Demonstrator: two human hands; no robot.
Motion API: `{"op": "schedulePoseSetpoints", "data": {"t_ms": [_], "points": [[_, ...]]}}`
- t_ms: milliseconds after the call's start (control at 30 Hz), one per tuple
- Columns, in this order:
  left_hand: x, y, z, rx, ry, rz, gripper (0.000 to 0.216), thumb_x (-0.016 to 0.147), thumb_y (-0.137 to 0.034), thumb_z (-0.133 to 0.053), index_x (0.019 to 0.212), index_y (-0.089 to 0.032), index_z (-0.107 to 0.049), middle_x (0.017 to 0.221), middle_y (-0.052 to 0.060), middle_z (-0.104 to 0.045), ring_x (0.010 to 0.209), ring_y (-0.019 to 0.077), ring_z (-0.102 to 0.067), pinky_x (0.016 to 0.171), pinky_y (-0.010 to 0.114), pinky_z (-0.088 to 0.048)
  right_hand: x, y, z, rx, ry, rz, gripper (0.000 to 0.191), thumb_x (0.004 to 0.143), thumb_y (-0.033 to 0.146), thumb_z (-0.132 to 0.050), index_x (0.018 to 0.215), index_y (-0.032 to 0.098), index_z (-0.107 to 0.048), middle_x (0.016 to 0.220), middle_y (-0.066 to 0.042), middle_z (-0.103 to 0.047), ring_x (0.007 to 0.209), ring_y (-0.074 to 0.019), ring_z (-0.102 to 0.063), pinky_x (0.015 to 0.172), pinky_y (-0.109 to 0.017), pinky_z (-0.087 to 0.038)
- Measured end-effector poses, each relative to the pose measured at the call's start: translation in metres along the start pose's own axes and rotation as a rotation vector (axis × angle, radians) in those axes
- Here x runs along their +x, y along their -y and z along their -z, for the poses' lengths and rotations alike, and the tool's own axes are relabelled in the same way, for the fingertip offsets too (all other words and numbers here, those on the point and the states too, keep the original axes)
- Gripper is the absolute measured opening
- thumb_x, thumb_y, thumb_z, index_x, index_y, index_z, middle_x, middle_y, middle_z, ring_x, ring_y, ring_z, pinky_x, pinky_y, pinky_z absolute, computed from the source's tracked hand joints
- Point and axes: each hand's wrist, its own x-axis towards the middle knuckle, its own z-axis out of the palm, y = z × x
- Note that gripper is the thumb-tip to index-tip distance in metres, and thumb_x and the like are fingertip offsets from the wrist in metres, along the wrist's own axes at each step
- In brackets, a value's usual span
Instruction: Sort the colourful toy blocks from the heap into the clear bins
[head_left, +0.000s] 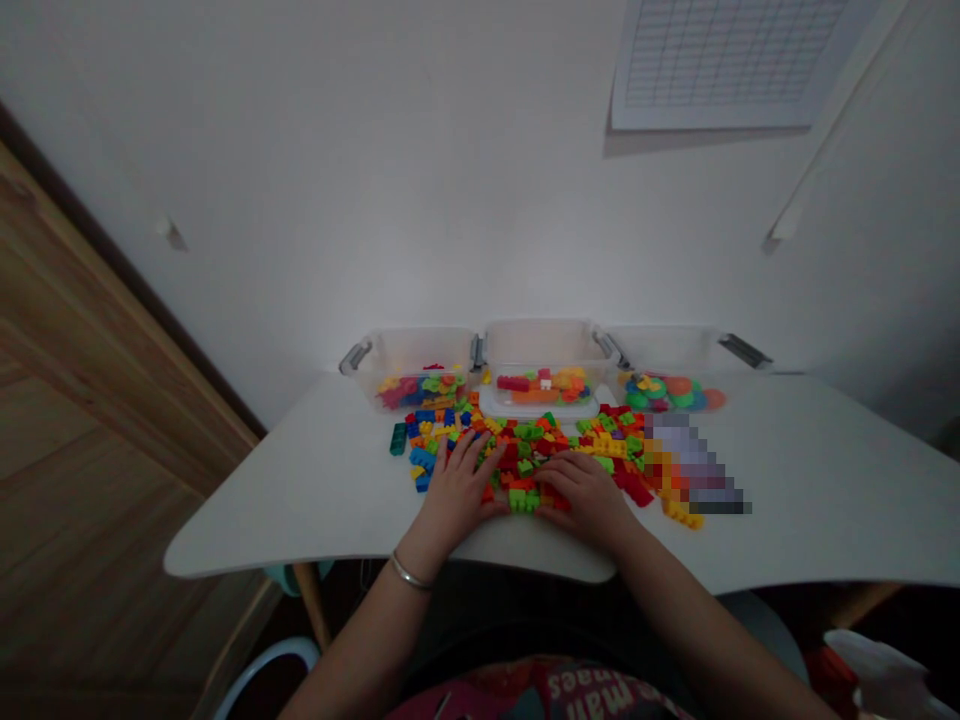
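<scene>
A heap of small plastic building bricks (547, 450) in red, green, yellow, orange and blue covers the middle of a white table (300, 490). My left hand (459, 485) lies flat on the left part of the heap, fingers stretched out and apart. A silver bangle (409, 572) sits on that wrist. My right hand (589, 495) rests on the bricks at the near edge of the heap, its fingers curved down over them toward a green brick (523, 499). Whether it holds a brick is hidden.
Three clear plastic bins stand in a row at the table's back: left bin (409, 365), middle bin (544, 360), right bin (667, 370) with round coloured pieces. A dark green brick (397, 438) lies apart at left. A wooden door (90, 400) is left, a white wall behind.
</scene>
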Motion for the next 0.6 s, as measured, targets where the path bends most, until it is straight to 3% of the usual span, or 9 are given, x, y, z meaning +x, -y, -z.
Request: {"op": "schedulePoseSetpoints", "data": {"t_ms": [233,600], "points": [[-0.009,-0.016,0.005,0.002,-0.105,0.123,0.055,0.088,-0.046,-0.060,0.137,-0.024,-0.052,0.142,0.012,-0.052,0.137,0.0335,-0.040,0.116,0.062,-0.021,0.000,-0.001,0.003,0.038,-0.059,-0.138,0.020,0.087,0.028,-0.058,0.104,0.021,-0.067,0.104,-0.007,-0.071,0.102,-0.0243,-0.061,0.094,-0.044,-0.048],[0.014,-0.015,0.010,-0.047,-0.025,0.225,0.046,0.092,-0.043,-0.053,0.134,-0.023,-0.055,0.144,0.012,-0.051,0.136,0.0329,-0.041,0.112,0.060,-0.030,0.001,-0.002,0.001,0.066,-0.061,-0.242,0.020,0.088,0.024,-0.056,0.104,0.021,-0.066,0.102,-0.007,-0.070,0.100,-0.0231,-0.061,0.092,-0.042,-0.048]]}}
